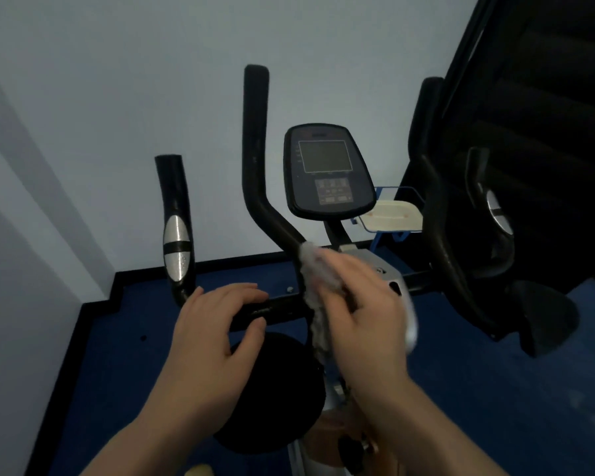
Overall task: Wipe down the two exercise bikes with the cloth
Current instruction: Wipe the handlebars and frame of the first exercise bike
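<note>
Left hand grips the black horizontal handlebar, fingers curled over it, steadying. Right hand presses a pale cloth onto the bar's centre junction where the upright bar rises; the cloth is bunched under the fingers with part hanging below the bar, and motion blur hides the exact finger curl, though it reads as a grasp on the cloth. Console sits just behind, silver-banded grip off to the left, dark seat or disc below. Blue floor, pale wall. A second dark machine stands right, possibly the other bike. Judgement: mid-wipe on the first bike's handlebars; console, grips, seat, and all of the second bike likely remain.
</note>
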